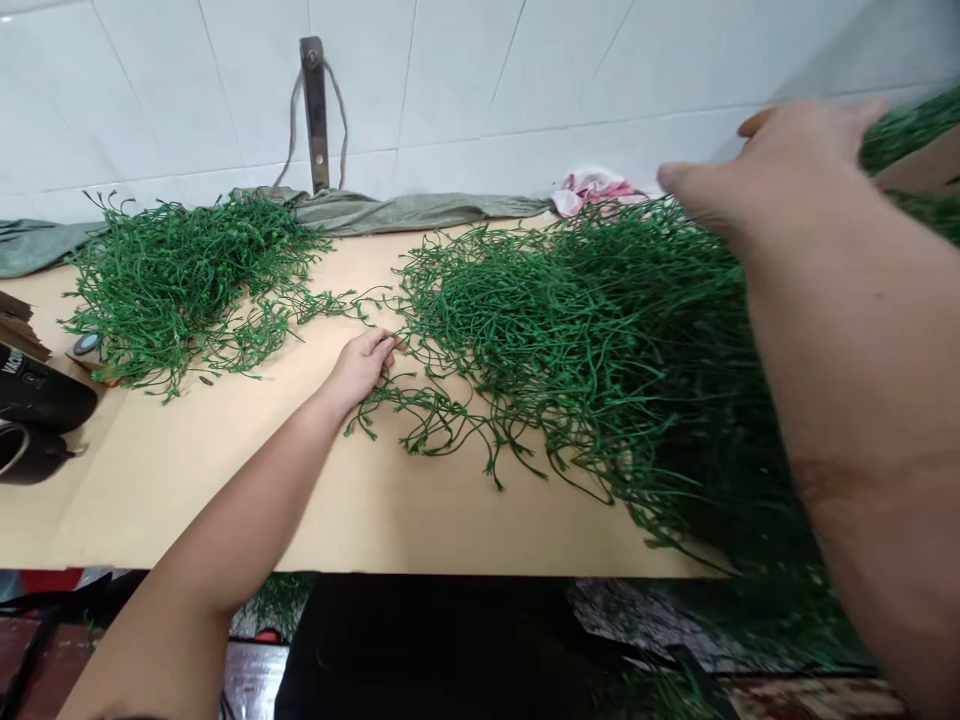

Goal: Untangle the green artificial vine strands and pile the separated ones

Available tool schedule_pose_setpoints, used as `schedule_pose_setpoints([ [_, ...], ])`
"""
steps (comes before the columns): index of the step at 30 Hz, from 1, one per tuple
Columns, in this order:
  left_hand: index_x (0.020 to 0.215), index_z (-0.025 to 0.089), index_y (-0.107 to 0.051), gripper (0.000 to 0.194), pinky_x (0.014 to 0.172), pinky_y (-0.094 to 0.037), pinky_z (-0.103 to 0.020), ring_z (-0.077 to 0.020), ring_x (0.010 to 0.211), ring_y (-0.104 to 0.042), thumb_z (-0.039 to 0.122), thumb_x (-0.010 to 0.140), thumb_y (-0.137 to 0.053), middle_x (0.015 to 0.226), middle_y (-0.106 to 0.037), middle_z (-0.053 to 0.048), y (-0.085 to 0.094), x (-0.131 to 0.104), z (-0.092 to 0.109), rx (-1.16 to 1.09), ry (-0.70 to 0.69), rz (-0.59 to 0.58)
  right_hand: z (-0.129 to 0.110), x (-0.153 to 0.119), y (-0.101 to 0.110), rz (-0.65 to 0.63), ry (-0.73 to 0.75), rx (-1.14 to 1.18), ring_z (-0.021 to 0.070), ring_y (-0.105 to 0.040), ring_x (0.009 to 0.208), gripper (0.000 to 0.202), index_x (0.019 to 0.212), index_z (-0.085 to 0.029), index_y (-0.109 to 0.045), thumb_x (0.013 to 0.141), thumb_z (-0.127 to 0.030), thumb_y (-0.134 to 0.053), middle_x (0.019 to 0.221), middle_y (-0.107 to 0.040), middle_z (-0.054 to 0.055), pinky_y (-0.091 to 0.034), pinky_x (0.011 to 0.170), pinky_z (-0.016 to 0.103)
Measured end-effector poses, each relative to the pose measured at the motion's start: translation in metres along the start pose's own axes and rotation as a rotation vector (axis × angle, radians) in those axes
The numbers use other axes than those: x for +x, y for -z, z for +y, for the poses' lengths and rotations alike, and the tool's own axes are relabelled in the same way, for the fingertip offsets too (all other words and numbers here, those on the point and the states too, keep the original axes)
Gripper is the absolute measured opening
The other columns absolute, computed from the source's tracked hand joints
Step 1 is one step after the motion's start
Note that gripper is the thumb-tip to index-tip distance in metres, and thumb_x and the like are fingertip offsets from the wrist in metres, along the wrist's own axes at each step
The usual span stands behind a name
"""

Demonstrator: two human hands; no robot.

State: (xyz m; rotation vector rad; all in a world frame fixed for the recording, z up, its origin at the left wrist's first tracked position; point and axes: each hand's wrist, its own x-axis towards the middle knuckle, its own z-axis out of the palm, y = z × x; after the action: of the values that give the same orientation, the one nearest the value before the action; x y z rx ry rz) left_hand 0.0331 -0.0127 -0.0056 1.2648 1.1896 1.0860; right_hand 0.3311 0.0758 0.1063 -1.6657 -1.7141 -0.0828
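One smaller heap of green stems [195, 280] is lying left on the table [165, 440], a larger heap [540, 310] to its right. From afar, I am resting the left hand [364, 368], fingers curled, at the larger heap's edge; whether it is pinching a stem, I cannot tell. The right hand [795, 150], blurred, is hovering splayed over that heap's back right.

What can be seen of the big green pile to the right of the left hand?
The pile is a loose tangle of thin, curved green stems with small branching tips, perhaps plastic. It spreads over the tan tabletop, densest toward the right, with stray stems trailing near the front edge. The left hand is at its left fringe, fingers against loose stems. The right forearm hides part of it.
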Motion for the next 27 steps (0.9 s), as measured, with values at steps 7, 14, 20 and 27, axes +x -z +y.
schedule_pose_setpoints([
  [7,0.078,0.014,-0.051,0.013,0.039,-0.023,-0.014,-0.0019,0.039,-0.033,0.014,0.087,-0.042,0.050,-0.042,0.008,0.000,-0.002,0.004,-0.013,0.028,0.017,-0.089,-0.104,-0.049,-0.177,0.478,0.033,0.0314,-0.046,0.111,0.051,0.122,-0.012,-0.055,0.074,-0.029,-0.061,0.115,-0.053,0.018,-0.038,0.095,0.051],
  [14,0.076,0.013,-0.050,0.014,0.041,-0.026,-0.015,-0.0016,0.037,-0.033,0.014,0.087,-0.042,0.046,-0.040,0.009,0.000,-0.006,0.009,0.014,0.022,-0.026,-0.112,-0.120,-0.076,-0.190,0.785,-0.048,0.0286,-0.043,0.105,0.026,0.087,-0.022,-0.068,0.083,-0.020,-0.043,0.111,-0.056,0.012,-0.037,0.082,0.044],
  [20,0.084,0.013,-0.052,0.002,0.045,-0.031,-0.014,-0.0019,0.043,-0.041,0.014,0.083,-0.051,0.049,-0.045,0.009,0.000,-0.003,0.004,-0.009,-0.048,-0.002,-0.103,-0.102,-0.072,-0.212,0.673,-0.168,0.0255,-0.051,0.094,0.029,0.082,-0.018,-0.065,0.087,-0.028,-0.039,0.095,-0.065,0.011,-0.036,0.077,0.039],
  [27,0.080,0.012,-0.053,0.012,0.039,-0.023,-0.017,-0.0019,0.034,-0.031,0.009,0.085,-0.043,0.041,-0.039,0.010,-0.004,-0.004,0.008,0.033,0.025,-0.094,-0.107,-0.092,-0.086,-0.243,0.291,-0.241,0.0227,-0.058,0.081,0.028,0.079,-0.014,-0.064,0.087,-0.028,-0.041,0.086,-0.067,0.012,-0.037,0.068,0.032],
])
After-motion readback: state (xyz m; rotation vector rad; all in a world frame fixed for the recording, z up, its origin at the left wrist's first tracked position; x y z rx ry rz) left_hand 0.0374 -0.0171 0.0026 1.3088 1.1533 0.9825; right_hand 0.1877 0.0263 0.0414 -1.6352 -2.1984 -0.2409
